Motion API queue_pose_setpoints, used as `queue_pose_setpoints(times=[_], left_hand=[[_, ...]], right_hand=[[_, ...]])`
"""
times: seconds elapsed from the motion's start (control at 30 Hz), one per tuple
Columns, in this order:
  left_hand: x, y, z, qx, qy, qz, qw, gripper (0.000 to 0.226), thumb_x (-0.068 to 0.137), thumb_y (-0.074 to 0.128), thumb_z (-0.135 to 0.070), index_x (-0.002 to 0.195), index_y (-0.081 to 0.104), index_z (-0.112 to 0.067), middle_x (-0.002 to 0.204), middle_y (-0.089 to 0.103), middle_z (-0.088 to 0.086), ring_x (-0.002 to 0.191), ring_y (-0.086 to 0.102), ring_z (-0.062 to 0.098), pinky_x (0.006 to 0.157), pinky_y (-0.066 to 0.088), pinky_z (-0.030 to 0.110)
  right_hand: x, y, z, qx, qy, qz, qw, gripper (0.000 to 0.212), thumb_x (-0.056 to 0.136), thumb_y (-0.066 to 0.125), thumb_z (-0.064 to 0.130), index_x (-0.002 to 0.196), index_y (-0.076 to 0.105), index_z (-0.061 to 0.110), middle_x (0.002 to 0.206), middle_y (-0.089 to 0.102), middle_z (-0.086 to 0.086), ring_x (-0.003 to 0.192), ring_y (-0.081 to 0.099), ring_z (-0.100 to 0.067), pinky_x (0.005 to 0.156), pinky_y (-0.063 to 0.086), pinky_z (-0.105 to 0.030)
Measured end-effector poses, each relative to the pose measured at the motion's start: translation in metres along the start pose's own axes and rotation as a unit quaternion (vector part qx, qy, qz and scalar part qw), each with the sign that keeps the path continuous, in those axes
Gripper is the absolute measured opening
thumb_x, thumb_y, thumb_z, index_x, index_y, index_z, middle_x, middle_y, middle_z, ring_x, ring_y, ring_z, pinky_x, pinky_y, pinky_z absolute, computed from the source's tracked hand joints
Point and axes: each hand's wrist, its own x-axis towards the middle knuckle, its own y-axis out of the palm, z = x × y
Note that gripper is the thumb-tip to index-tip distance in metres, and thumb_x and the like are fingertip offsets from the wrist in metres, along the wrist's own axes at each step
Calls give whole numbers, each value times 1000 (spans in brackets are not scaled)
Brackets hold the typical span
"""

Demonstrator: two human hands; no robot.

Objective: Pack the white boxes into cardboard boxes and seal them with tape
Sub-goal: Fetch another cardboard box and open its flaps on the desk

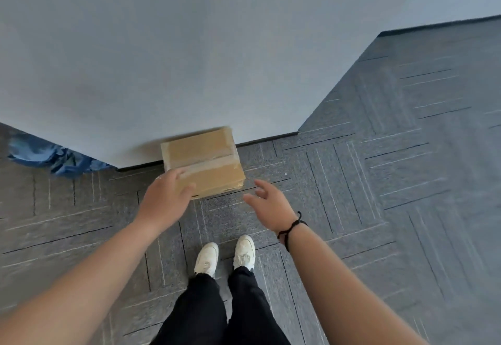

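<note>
A small cardboard box (206,160), its flaps closed and taped over with clear tape, sits on the grey carpet against the base of a pale wall. My left hand (165,195) reaches to the box's near left corner, fingers relaxed and over its top edge; whether it touches is unclear. My right hand (267,201) hovers open just right of the box, fingers spread, holding nothing. A black cord is tied round my right wrist. No white boxes or tape roll are in sight.
The pale wall (189,60) runs behind the box and ends at a corner on the right, where carpet (393,155) continues. A crumpled blue cloth (51,156) lies at the wall's left. My white shoes (225,256) stand just behind the box.
</note>
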Motion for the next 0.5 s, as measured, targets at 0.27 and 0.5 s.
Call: queue_pose_setpoints(times=[0.27,0.5], left_hand=[[-72,-12,-75,57,169,107,978,50,102,51,-41,147,48,-21,149,51,-3,135,49,16,109,38,37],[-129,23,-136,150,345,191,907,47,99,54,-48,142,53,-28,143,55,-5,127,53,14,98,45,34]], right_hand=[[-137,-25,-11,14,1,-145,989,61,97,60,37,152,35,26,153,45,-3,124,56,-19,92,54,-32],[-253,-6,-68,35,66,-277,958,61,98,57,41,153,34,27,150,49,4,135,49,-16,107,39,-30]])
